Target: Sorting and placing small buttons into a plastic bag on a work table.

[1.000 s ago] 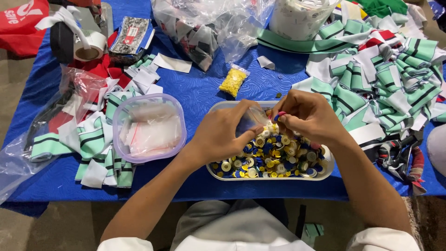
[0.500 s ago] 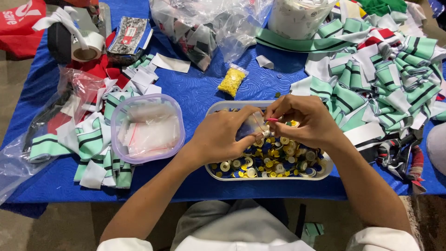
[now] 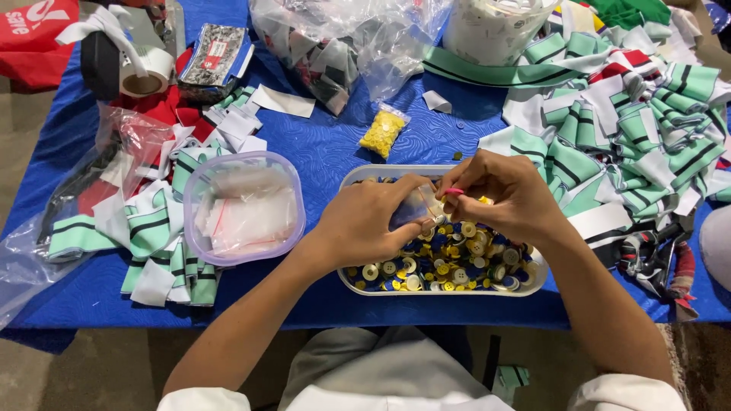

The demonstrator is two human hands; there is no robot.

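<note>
Over oval button tray, both hands pinch clear crinkly bag

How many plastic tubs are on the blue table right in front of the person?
2. A round clear tub holding small plastic bags sits left of the left hand. A long white tub of buttons lies under both hands. Others may be hidden under the cloth piles.

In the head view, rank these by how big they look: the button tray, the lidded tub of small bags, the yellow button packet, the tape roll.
1. Button tray, widest.
2. Lidded tub, nearly as large.
3. Tape roll.
4. Yellow button packet.
The last two look close; the roll lies farther back, so their order is unsure.
</note>
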